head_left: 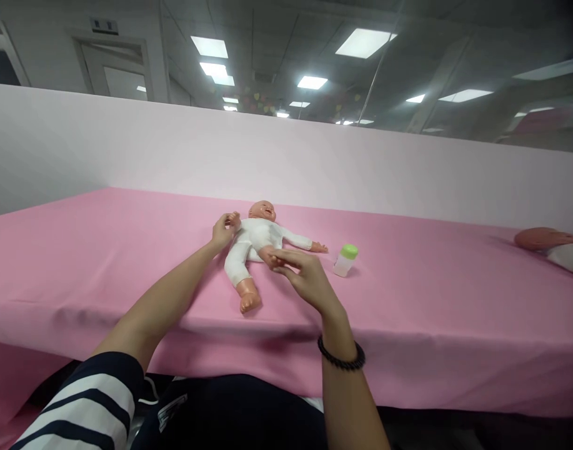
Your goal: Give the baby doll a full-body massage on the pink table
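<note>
A baby doll (262, 233) with a white cloth body lies on its back on the pink-covered table (417, 281), its head away from me. My left hand (224, 231) is closed around the doll's hand on the left side. With my right hand (305, 275) I pinch the doll's foot on the right side, and that leg is bent up towards its belly. The doll's other leg lies stretched towards me, and its right-side arm rests out on the cloth. Just beyond my right hand stands a small clear bottle with a green cap (345, 260).
A second doll (546, 240) lies at the far right edge of the table, partly out of view. Behind the table runs a low white wall (286, 156) with glass above it. The cloth hangs over the table's front edge, close to my body.
</note>
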